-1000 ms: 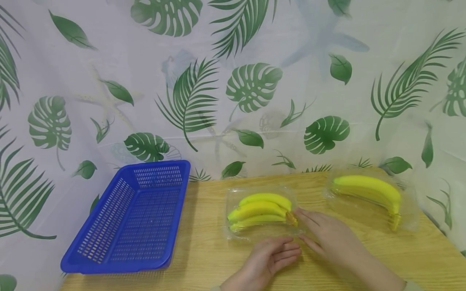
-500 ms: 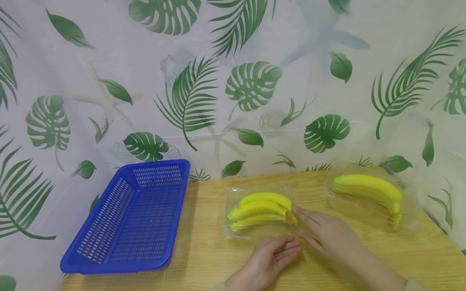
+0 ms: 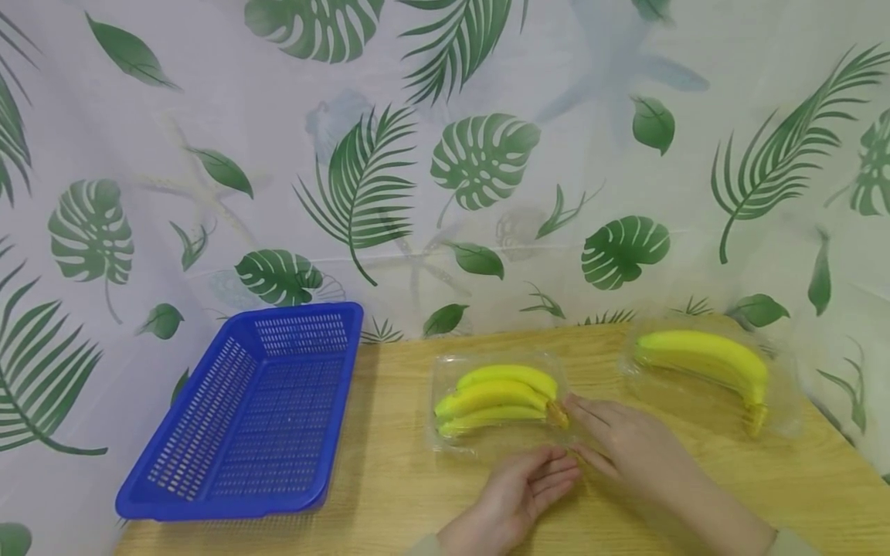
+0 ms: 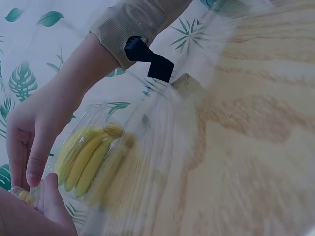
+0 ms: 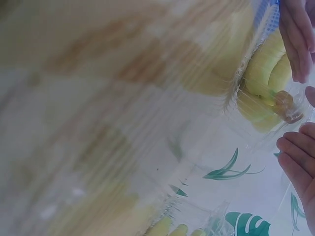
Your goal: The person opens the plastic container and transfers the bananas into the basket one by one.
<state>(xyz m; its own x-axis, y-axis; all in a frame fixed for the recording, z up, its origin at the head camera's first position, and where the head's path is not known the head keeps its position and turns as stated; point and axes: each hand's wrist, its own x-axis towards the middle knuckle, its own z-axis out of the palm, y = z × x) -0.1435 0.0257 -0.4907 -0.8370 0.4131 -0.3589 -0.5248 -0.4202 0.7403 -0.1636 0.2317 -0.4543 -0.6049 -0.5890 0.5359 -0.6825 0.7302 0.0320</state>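
A bunch of yellow bananas [image 3: 495, 398] lies in a clear plastic tray [image 3: 445, 448] in the middle of the wooden table. At the tray's near edge, my left hand [image 3: 511, 494] sits low with its fingers loosely bent and palm turned inward. My right hand [image 3: 629, 448] has its straight fingertips right at the tray's right end, by the banana stems, thumb apart below them. In the right wrist view the stem end [image 5: 288, 105] shows between the left hand [image 5: 298, 42] and the right hand [image 5: 300, 164]. The left wrist view shows the right hand's thumb and fingers reaching down.
A blue perforated basket [image 3: 334, 432] stands at the left of the table. Another clear tray [image 3: 786, 401] with bananas [image 3: 716, 351] lies at the back right. Behind the table [image 3: 389, 494] hangs a leaf-printed white cloth [image 3: 473, 324].
My left hand has shifted slightly to the right along the tray's near edge. The right hand, the trays and the basket keep their places.
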